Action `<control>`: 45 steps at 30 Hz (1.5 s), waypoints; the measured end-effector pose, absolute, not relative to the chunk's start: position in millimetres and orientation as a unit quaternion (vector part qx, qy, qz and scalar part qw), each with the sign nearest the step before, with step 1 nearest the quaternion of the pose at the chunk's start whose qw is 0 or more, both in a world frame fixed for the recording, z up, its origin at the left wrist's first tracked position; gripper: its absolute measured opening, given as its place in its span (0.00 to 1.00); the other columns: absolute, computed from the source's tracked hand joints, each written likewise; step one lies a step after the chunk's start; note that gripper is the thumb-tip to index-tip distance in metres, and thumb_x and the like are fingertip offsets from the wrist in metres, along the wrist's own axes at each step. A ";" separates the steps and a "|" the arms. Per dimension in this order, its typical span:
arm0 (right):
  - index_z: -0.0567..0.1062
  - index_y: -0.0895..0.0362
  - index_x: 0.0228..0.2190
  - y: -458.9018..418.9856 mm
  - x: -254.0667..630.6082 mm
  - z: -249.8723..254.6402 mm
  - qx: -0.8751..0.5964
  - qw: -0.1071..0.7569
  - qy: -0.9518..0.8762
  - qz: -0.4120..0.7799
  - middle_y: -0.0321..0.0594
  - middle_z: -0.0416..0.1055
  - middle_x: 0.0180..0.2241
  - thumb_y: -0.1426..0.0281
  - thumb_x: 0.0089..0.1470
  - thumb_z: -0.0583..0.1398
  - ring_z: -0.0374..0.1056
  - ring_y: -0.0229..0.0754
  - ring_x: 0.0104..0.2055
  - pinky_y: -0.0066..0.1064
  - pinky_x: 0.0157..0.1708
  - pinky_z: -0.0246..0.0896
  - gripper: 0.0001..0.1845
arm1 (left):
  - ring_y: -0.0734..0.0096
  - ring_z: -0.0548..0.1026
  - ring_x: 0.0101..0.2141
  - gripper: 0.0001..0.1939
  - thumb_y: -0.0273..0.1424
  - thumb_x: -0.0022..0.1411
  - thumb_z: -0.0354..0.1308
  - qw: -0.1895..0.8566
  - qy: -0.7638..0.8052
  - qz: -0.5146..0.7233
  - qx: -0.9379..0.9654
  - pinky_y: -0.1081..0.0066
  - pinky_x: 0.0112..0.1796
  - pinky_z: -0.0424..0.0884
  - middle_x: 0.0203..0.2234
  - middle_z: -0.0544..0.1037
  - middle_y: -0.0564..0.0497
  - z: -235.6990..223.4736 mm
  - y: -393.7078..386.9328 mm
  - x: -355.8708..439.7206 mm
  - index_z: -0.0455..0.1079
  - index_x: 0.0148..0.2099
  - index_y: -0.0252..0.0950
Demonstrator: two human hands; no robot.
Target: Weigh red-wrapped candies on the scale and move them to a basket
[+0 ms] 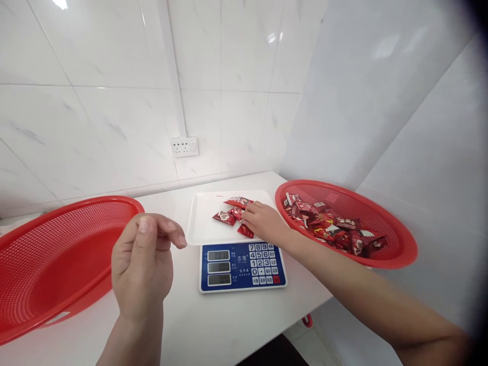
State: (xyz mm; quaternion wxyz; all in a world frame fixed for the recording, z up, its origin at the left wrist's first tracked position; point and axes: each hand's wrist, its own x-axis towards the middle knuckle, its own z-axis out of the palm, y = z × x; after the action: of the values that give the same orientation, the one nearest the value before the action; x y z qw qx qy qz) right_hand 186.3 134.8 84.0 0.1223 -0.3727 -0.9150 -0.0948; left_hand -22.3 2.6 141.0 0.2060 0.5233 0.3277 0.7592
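A white weighing scale with a blue keypad panel stands on the counter. Several red-wrapped candies lie on its white tray. My right hand rests on the tray's right side, fingers curled over the candies there. My left hand hovers in the air near the empty red basket on the left, its fingers loosely curled toward the thumb with nothing seen in them. A second red basket on the right holds several red candy packets.
The white counter sits in a corner of white tiled walls. A wall socket is mounted behind the scale. The counter's front edge runs near the bottom, with floor below at the right.
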 end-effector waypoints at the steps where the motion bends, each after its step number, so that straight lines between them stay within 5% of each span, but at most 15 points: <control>1: 0.75 0.58 0.35 135.5 184.9 84.7 -0.376 0.129 -0.912 -0.096 0.48 0.71 0.39 0.71 0.59 0.49 0.64 0.47 0.43 0.38 0.42 0.59 0.15 | 0.74 0.68 0.21 0.14 0.37 0.62 0.50 0.205 0.326 0.763 0.519 0.72 0.22 0.63 0.17 0.68 0.53 141.4 2.2 -22.7 0.70 0.28 0.37; 9: 0.71 0.55 0.30 110.3 221.4 120.2 -0.483 0.430 -0.761 0.057 0.39 0.72 0.32 0.66 0.55 0.54 0.68 0.41 0.34 0.30 0.32 0.62 0.07 | 0.74 0.68 0.20 0.15 0.36 0.63 0.49 0.206 0.321 0.767 0.516 0.70 0.22 0.63 0.18 0.69 0.53 142.4 4.0 -23.1 0.69 0.28 0.37; 14: 0.69 0.54 0.30 86.3 252.9 129.5 -0.495 0.521 -0.680 0.148 0.35 0.70 0.25 0.64 0.54 0.56 0.65 0.37 0.24 0.31 0.26 0.62 0.07 | 0.75 0.68 0.19 0.16 0.37 0.63 0.48 0.202 0.313 0.762 0.530 0.71 0.22 0.63 0.16 0.69 0.54 142.3 5.8 -22.3 0.68 0.28 0.36; 31: 0.63 0.54 0.27 94.2 259.5 108.9 -0.537 0.322 -0.707 0.329 0.34 0.62 0.27 0.56 0.57 0.50 0.59 0.38 0.30 0.31 0.31 0.54 0.16 | 0.75 0.68 0.20 0.15 0.37 0.63 0.48 0.200 0.321 0.760 0.529 0.71 0.22 0.63 0.17 0.69 0.53 143.9 2.9 -21.0 0.68 0.28 0.36; 45: 0.66 0.53 0.28 106.6 216.8 70.2 -0.394 0.511 -0.557 0.523 0.29 0.62 0.22 0.52 0.46 0.61 0.58 0.34 0.25 0.27 0.28 0.56 0.18 | 0.76 0.68 0.21 0.15 0.35 0.64 0.48 0.194 0.315 0.760 0.535 0.73 0.22 0.64 0.18 0.69 0.54 142.2 3.0 -26.2 0.69 0.28 0.37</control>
State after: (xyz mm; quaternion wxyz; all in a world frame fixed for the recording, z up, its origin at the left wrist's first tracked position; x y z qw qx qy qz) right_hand 216.8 106.6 70.2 0.5112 -0.3939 -0.5572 0.5226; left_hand -26.2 3.0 142.2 0.1941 0.5351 0.3147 0.7596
